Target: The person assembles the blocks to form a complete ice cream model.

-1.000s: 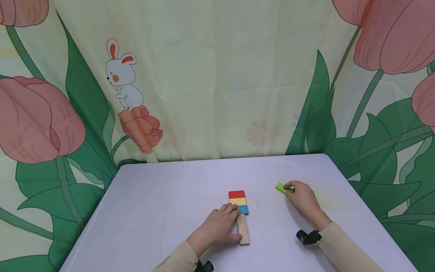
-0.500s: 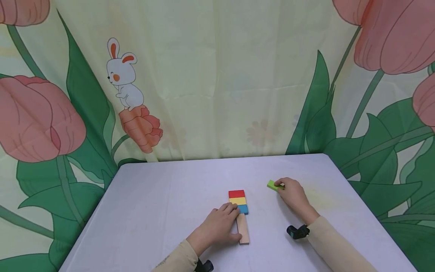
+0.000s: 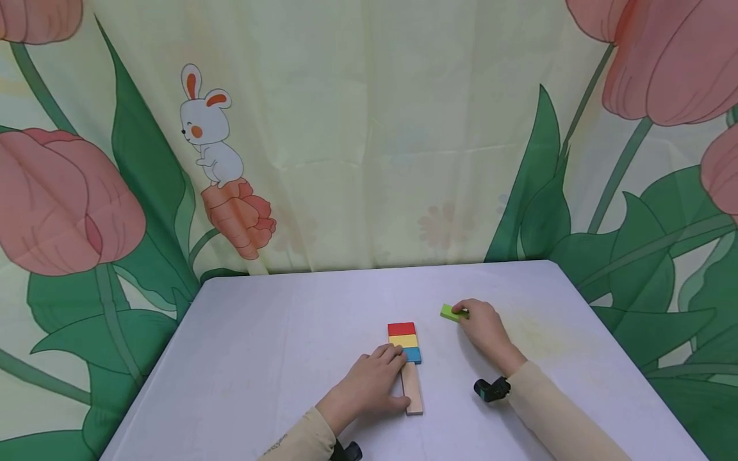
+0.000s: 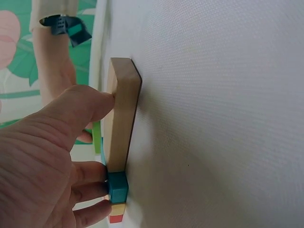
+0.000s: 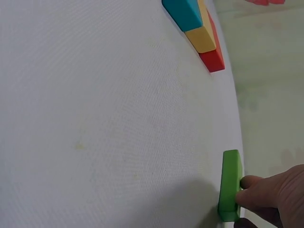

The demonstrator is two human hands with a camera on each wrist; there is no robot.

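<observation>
Red, yellow and blue blocks lie side by side in a column, with a long plain wooden block end-on to the blue one. My left hand rests along this column; its thumb touches the wooden block and its fairly straight fingers lie by the blue and yellow blocks, partly covering them. Farther back to the right, my right hand pinches a green block between thumb and fingers. In the right wrist view the green block appears just above the cloth.
A white cloth covers the table. Behind it hangs a curtain printed with tulips and a rabbit. Each wrist wears a black camera, such as the right wrist camera.
My right hand has moved left with the green block, closer to the column of coloured blocks. The left hand and the blocks under it have stayed put.
</observation>
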